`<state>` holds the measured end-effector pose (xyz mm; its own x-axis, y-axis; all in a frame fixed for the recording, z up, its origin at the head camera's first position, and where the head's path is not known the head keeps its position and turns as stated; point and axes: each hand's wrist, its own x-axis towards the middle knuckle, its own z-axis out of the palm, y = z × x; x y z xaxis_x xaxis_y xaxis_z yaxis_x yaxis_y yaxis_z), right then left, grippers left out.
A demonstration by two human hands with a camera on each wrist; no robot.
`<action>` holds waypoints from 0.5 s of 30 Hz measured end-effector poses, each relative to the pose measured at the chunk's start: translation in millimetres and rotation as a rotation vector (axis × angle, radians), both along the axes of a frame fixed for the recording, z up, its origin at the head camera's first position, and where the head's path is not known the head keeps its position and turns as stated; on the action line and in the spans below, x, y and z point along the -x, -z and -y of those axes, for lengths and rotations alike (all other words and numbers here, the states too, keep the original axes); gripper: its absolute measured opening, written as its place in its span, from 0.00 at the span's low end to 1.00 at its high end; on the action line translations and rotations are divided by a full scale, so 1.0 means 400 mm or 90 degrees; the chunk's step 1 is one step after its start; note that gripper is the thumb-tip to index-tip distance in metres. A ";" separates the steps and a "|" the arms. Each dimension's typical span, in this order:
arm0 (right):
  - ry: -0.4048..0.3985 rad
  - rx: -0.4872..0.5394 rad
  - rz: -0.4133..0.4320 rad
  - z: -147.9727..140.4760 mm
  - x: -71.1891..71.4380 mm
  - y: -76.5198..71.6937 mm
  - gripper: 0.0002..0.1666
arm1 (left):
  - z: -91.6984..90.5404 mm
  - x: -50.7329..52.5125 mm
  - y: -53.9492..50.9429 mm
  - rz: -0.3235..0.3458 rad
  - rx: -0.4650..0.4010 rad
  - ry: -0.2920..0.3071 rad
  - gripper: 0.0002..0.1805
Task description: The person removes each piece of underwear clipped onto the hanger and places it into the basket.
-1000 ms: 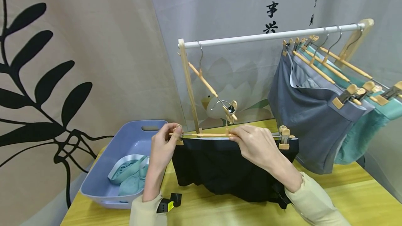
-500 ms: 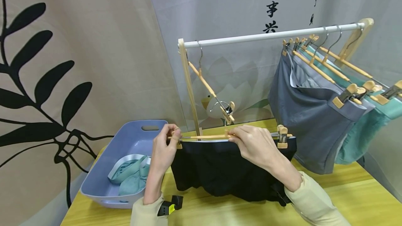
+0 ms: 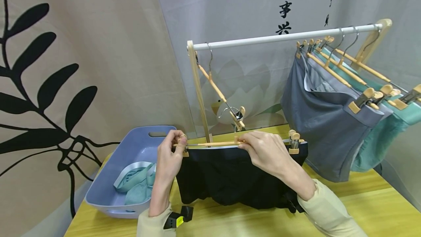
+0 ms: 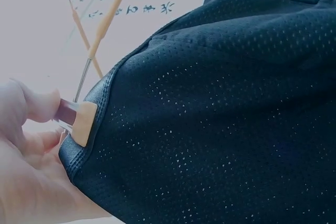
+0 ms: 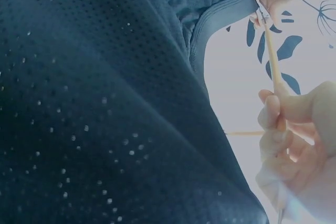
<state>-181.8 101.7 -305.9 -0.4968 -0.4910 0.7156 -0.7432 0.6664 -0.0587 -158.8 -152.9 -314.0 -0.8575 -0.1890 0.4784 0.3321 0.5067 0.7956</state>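
Note:
Black shorts (image 3: 236,178) hang by the waistband from a wooden clip hanger (image 3: 213,144), held level above the table. My left hand (image 3: 169,158) pinches the clip at the hanger's left end; in the left wrist view the clip (image 4: 84,124) bites the waistband's corner beside my thumb. With thumb and fingers my right hand (image 3: 269,153) grips the middle of the hanger bar, seen also in the right wrist view (image 5: 274,61). The right-end clip (image 3: 294,142) sits on the waistband, untouched by either hand.
A white-railed rack (image 3: 263,40) stands behind, with a bare hanger (image 3: 212,83) at its left and grey-blue shorts (image 3: 315,120) and teal ones (image 3: 370,153) at its right. A blue basket (image 3: 98,193) at left holds a teal garment (image 3: 138,185).
The hanger and black shorts have shifted slightly left and its left end has dropped a little, both hands moving along with it. Their grips look the same.

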 end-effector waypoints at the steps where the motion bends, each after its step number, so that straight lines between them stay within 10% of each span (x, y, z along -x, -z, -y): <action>1: -0.001 0.000 -0.001 0.000 0.000 0.000 0.04 | 0.000 -0.001 0.000 0.000 0.001 -0.002 0.05; 15: -0.010 -0.002 -0.008 0.004 0.001 -0.001 0.05 | 0.006 -0.004 0.000 0.011 -0.009 -0.015 0.05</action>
